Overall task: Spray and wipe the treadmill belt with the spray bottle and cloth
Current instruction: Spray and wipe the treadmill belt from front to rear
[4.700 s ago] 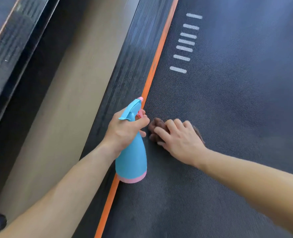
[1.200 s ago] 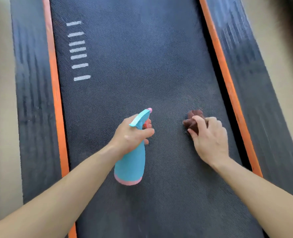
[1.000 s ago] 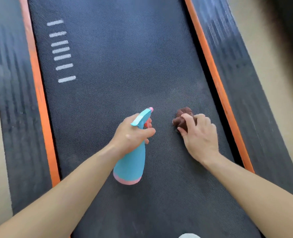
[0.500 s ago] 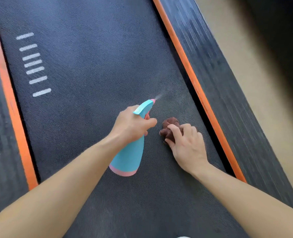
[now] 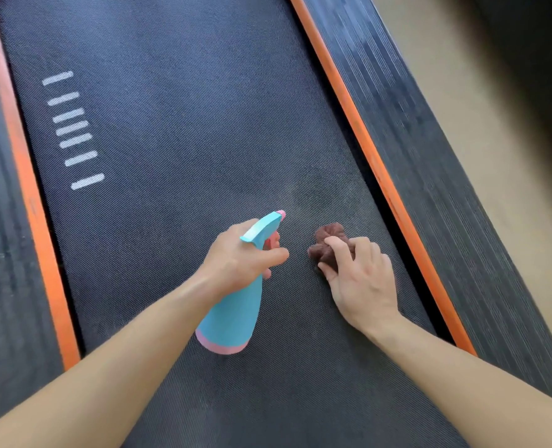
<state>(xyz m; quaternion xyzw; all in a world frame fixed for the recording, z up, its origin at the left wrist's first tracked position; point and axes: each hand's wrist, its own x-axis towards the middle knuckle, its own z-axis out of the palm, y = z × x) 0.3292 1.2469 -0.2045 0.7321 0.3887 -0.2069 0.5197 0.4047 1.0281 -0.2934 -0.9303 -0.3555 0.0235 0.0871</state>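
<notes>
the treadmill belt (image 5: 177, 130) lies flat and free across the upper half of the frame, out to both orange strips (image 5: 358, 130). at centre, the left hand (image 5: 240, 258) with the spray bottle (image 5: 234, 313) and the right hand (image 5: 363, 281) on the cloth (image 5: 328, 236) stand in the way, with a narrow gap of belt between them.

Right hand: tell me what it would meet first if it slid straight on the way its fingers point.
The right hand grips the brown cloth at its fingertips; past it, only bare treadmill belt seems to lie ahead, as far as the picture shows.
</notes>
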